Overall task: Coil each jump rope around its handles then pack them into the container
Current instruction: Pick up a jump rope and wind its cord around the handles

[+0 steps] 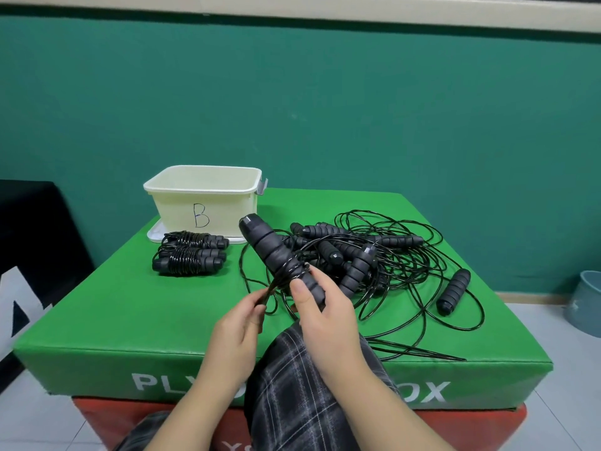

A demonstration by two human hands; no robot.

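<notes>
Right hand point(325, 315) grips handles point(276, 255); left hand point(239, 323) seemingly pinches cord point(271, 289).

A gym or training room: stacked foam plyo boxes, green point(136, 307) over red point(107, 418), carry loose jump ropes point(383, 255), against a green painted wall point(292, 92) on pale floor tiles point(559, 402).

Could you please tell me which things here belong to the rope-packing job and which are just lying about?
Job:
- handles, gripped by right hand
- cord, pinched by left hand
- coiled ropes
- tangled ropes
- container marked B

Lying about:
- green plyo box
- grey bin
</notes>
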